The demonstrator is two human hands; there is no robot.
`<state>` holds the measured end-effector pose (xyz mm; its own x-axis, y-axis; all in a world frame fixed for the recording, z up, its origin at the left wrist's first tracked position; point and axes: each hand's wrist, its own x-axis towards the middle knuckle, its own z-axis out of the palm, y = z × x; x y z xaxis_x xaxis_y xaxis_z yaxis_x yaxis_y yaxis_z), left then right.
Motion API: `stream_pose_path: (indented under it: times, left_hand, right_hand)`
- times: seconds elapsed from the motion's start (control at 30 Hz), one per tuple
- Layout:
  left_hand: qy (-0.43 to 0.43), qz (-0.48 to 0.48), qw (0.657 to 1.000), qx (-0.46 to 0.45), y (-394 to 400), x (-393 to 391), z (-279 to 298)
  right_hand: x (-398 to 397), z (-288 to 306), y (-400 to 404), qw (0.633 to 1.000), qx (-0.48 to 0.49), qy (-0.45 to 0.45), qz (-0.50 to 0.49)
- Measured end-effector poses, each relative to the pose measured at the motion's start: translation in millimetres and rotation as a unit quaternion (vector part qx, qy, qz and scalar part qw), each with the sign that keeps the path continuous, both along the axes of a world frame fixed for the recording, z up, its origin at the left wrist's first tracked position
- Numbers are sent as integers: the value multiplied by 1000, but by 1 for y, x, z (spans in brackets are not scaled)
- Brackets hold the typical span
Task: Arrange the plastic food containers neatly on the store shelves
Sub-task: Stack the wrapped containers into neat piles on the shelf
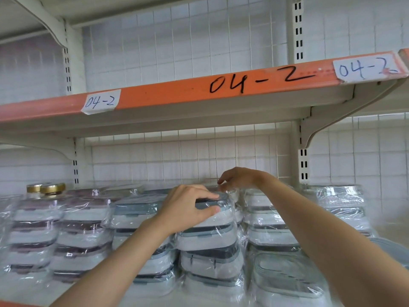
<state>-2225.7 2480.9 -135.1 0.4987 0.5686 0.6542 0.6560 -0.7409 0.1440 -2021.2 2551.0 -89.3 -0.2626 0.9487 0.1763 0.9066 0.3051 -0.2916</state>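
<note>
Your left hand (pixel 188 207) grips the top container (pixel 221 209) of the middle stack (pixel 210 251): fingers curl over its blue-grey lid and the thumb presses against its front side, through the clear plastic wrap. Your right hand (pixel 238 178) reaches further back, above and just behind that same container, with its fingertips (pixel 221 181) bent down and pinching the wrap at the container's rear edge.

The container you hold sits on top of three or more like it, all white-bodied with blue-grey lids and each sealed in shiny film. Just to the left stands another blue-lidded stack (pixel 137 229), partly hidden by your left forearm. Further left are two stacks with purple-brown lids (pixel 81 235), and behind them two jars with gold caps (pixel 47 188). To the right of your stack rises a stack of clear-lidded containers (pixel 267 224), with one larger wrapped container (pixel 285 275) lying in front, under your right forearm. Another wrapped stack (pixel 340 207) stands well apart at the far right.

All of them rest on the lower shelf (pixel 73 289). Above runs an orange shelf edge (pixel 166 94) marked "04-2" in black, with two paper labels (pixel 100 101) bearing the same number.
</note>
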Motion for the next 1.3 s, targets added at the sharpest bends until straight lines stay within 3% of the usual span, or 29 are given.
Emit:
stream_pose_path:
  times: [0.47,0.57,0.7,0.83,1.0,1.17,1.3]
  left_hand:
    - [78,55,995,-3,-18,17,4]
    - [38,45,998,22,-29,32,-1]
    - [34,-41,997,48,-53,78,-21]
    - [90,-87,992,-24,-66,127,-47]
    - [73,-126,986,-83,-79,180,-66]
    - [85,-149,985,-35,-93,241,-67]
    - [120,-159,979,-38,-97,279,-60]
  right_hand:
    - [54,-6,-91,992,125,-15,9]
    - [83,-19,-122,990,129,-51,10]
    - [132,-37,-161,990,101,-80,-51]
    - [174,-53,-193,990,55,-70,-113]
    - [213,-80,-211,985,-1,-54,-166]
    - [248,-111,-225,977,79,85,-180]
    - [295,-143,-230,960,86,13,-265]
